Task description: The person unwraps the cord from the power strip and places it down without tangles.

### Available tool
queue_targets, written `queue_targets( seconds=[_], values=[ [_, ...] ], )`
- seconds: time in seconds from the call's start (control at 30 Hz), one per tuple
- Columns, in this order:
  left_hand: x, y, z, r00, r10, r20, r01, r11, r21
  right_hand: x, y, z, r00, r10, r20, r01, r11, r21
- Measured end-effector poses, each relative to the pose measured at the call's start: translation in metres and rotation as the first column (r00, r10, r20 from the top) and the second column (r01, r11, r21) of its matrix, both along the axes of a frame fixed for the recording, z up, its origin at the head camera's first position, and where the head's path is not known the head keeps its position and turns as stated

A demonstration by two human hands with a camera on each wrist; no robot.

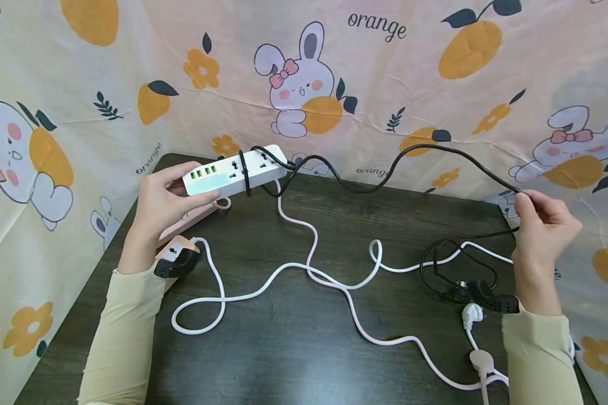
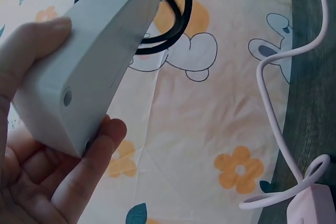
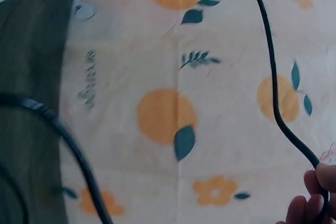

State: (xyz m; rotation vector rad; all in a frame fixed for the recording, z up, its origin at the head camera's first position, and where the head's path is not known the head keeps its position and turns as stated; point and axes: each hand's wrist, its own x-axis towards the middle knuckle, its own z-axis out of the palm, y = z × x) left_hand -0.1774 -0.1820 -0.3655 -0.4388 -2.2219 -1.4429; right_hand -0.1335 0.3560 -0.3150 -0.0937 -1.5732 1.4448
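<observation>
My left hand (image 1: 162, 199) grips one end of a white power strip (image 1: 228, 175), thumb on one side and fingers on the other, holding it raised above the table's back left. A black cord (image 1: 365, 190) loops around the strip's far half. From there it runs in waves to my right hand (image 1: 544, 230), which pinches it at the far right. Beyond that hand, more black cord hangs in loose loops over the table, by a black plug (image 1: 461, 292) partly covered by the wrist camera. In the left wrist view, the strip's end face (image 2: 68, 98) shows a round hole.
A pink power strip (image 1: 187, 222) lies under the left hand, its pale pink cord (image 1: 314, 242) crossing the table. A white cord (image 1: 263, 289) winds across the dark table (image 1: 284, 360). A white plug (image 1: 471, 315) and a round pinkish plug (image 1: 481, 360) lie at right. Printed cloth hangs behind.
</observation>
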Motion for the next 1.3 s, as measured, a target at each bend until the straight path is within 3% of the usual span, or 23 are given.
queue_targets(
  seconds=[0.07,0.17,0.23,0.37,0.47,0.6,0.7,0.77,1.0,1.17,1.23,1.3],
  values=[
    [0.000,-0.002,0.002,1.000,0.012,0.015,-0.013,0.999,0.033,0.008,0.010,-0.010,0.990,-0.080,0.117,0.064,0.989,0.134],
    [0.000,-0.005,0.005,1.000,0.022,0.011,-0.023,0.998,0.061,0.018,0.020,-0.025,0.942,-0.186,0.280,0.074,0.927,0.368],
    [0.001,-0.005,0.007,1.000,0.028,0.002,-0.028,0.998,0.058,0.023,0.024,-0.033,0.915,-0.223,0.338,0.022,0.861,0.509],
    [0.002,-0.004,0.011,0.999,0.037,0.000,-0.037,0.998,0.049,0.027,0.029,-0.051,0.885,-0.238,0.399,-0.133,0.692,0.709],
    [0.002,-0.003,0.012,0.999,0.041,0.005,-0.041,0.998,0.045,0.026,0.034,-0.065,0.857,-0.236,0.458,-0.253,0.581,0.774],
    [0.003,-0.002,0.014,0.999,0.031,-0.005,-0.031,0.999,0.043,0.021,0.038,-0.081,0.814,-0.232,0.532,-0.380,0.479,0.791],
    [0.003,-0.001,0.015,0.999,0.028,-0.015,-0.028,0.999,0.034,0.018,0.039,-0.090,0.779,-0.226,0.585,-0.460,0.428,0.778],
    [0.003,-0.001,0.015,0.999,0.025,-0.021,-0.024,0.999,0.028,0.018,0.039,-0.096,0.744,-0.228,0.628,-0.513,0.407,0.755],
    [0.003,0.003,0.017,0.999,-0.009,-0.041,0.011,0.999,0.039,0.017,0.037,-0.109,0.621,-0.268,0.737,-0.622,0.404,0.671],
    [0.004,0.004,0.017,1.000,0.004,-0.031,-0.004,1.000,0.018,0.015,0.036,-0.112,0.557,-0.346,0.755,-0.671,0.348,0.654],
    [0.004,0.005,0.017,1.000,0.006,-0.028,-0.005,1.000,0.011,0.014,0.035,-0.113,0.545,-0.363,0.756,-0.683,0.331,0.651],
    [0.004,0.006,0.017,1.000,0.002,-0.031,-0.002,1.000,0.012,0.014,0.034,-0.113,0.531,-0.361,0.766,-0.693,0.334,0.639]
  ],
)
